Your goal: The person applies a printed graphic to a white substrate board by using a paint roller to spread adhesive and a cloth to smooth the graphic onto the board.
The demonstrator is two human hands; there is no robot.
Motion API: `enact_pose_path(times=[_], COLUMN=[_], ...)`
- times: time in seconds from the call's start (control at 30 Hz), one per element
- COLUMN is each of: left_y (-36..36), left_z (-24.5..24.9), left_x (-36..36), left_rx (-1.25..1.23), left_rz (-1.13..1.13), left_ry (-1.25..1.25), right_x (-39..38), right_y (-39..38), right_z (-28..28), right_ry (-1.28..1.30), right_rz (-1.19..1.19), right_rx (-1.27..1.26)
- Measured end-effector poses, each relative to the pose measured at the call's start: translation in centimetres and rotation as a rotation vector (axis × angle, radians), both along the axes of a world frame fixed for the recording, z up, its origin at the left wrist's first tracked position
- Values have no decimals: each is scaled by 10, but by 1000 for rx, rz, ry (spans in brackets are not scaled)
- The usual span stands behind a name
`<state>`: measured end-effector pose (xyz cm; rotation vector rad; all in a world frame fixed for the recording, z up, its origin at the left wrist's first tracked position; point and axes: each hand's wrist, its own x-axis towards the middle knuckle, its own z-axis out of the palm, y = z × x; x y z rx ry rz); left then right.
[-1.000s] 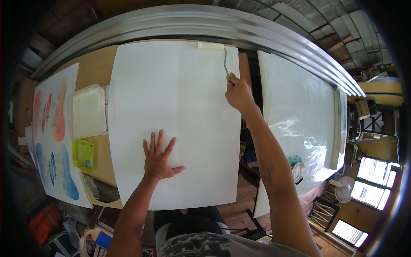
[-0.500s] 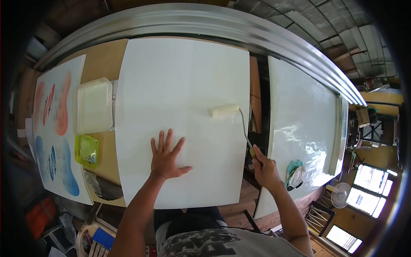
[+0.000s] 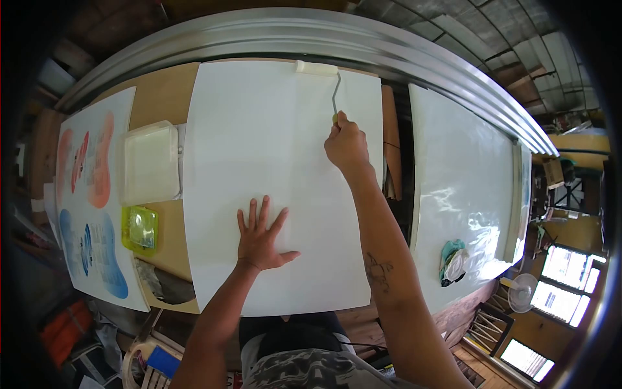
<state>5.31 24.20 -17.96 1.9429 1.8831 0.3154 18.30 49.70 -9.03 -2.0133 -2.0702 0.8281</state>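
Observation:
A large white sheet (image 3: 259,129) lies flat in front of me. My left hand (image 3: 262,240) rests flat on its lower middle, fingers spread, holding nothing. In my right hand (image 3: 348,142) is the handle of a paint roller (image 3: 317,68), with the fingers wrapped round it. The roller's pale sleeve lies across the sheet's far edge, right of the middle, and its bent wire frame runs back towards my fist.
Left of the sheet are a translucent plastic tray (image 3: 150,162), a yellow-green container (image 3: 140,230) and a printed sheet with red and blue shapes (image 3: 91,194). Ridged metal (image 3: 272,32) runs along the back. A glossy white panel (image 3: 453,188) bearing a crumpled cloth (image 3: 453,262) lies right.
My right hand has pushed the roller away from me and a little left, from the sheet's right middle to its far edge. My left hand stays flat on the sheet.

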Motion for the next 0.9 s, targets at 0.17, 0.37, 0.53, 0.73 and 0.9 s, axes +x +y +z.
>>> enact_pose_path(times=[0.17,0.37,0.53,0.73,0.9], left_y=[0,-2,0,-1,-3], left_z=[0,0,5,3,-3], left_x=[-2,-2,-4,-3,-2], left_rx=[-9,-10,-17,-63,-9], left_rz=[2,-8,-12,-33,-19], left_ry=[-18,-9,-6,19,11], right_x=[-13,3,65,52,12], right_y=[10,-3,-103,-87,0], right_z=[1,8,7,-12,-8], right_ry=[-12,-40,-2,32,-23], right_rz=[1,18,105,47,21], right_rx=[14,47,49,101,89])
